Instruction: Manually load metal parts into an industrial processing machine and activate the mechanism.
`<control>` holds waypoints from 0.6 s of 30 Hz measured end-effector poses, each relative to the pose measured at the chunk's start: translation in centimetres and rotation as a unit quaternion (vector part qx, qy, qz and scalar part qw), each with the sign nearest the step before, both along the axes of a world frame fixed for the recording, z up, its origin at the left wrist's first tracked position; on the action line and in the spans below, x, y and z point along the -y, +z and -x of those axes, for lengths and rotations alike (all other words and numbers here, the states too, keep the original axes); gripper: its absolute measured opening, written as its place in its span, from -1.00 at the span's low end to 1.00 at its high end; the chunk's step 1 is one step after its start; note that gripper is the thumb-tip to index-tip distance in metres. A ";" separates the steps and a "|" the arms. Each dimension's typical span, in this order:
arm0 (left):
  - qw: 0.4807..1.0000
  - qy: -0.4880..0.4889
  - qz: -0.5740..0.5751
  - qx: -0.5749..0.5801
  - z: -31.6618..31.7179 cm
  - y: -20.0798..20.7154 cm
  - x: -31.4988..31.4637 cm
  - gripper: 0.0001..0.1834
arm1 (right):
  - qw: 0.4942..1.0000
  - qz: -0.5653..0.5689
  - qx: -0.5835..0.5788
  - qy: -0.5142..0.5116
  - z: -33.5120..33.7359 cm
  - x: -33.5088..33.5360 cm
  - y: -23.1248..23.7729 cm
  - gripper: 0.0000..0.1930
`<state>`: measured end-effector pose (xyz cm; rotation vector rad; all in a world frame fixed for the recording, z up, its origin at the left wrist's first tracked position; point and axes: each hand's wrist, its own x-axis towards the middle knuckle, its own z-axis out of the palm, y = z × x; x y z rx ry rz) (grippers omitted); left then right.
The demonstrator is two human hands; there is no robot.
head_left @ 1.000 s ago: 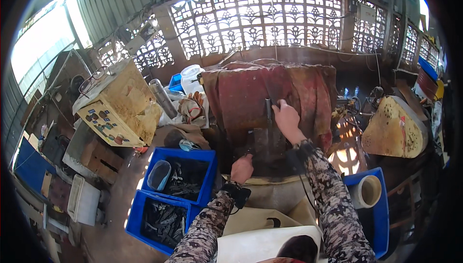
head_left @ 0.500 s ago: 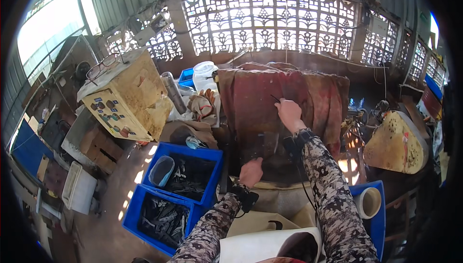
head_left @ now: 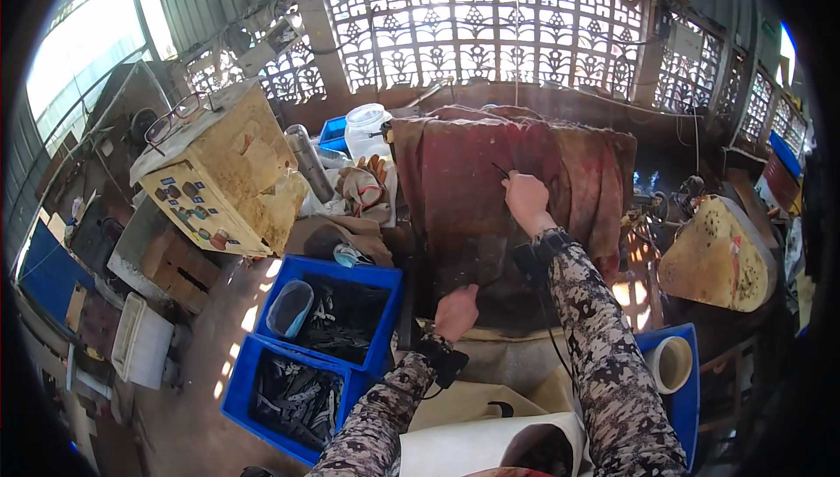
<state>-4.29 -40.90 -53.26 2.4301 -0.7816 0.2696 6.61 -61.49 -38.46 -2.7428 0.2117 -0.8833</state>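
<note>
A dark red, stained cloth [head_left: 477,162] hangs over a machine in front of me. Before it my right hand [head_left: 528,201] is raised, its fingers closed on a thin dark strip [head_left: 500,168] that sticks out toward the upper left. Lower and to the left, my left hand [head_left: 457,312] is closed beside the dark lower part of the cloth; what its fingers hold, if anything, cannot be made out. To its left stand two blue bins [head_left: 395,302] with many dark, flat metal-looking pieces. A clear scoop-like container [head_left: 290,309] lies in the farther bin.
A yellowish control box [head_left: 192,206] with several knobs stands at the left. Behind it are a white plastic jar [head_left: 366,133] and gloves [head_left: 363,186]. On the right are a blue bin [head_left: 687,407] holding a cream-coloured tube [head_left: 672,366] and a yellowish machine guard [head_left: 717,258].
My right hand has shifted very slightly, with the thin strip still in its fingers. The left hand stays almost where it was. The view has turned a little.
</note>
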 end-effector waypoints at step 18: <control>1.000 0.001 -0.008 -0.017 0.3 0.7 0.1 -0.83 | 0.999 -0.033 -0.037 -0.014 0.1 -0.3 0.3 -0.79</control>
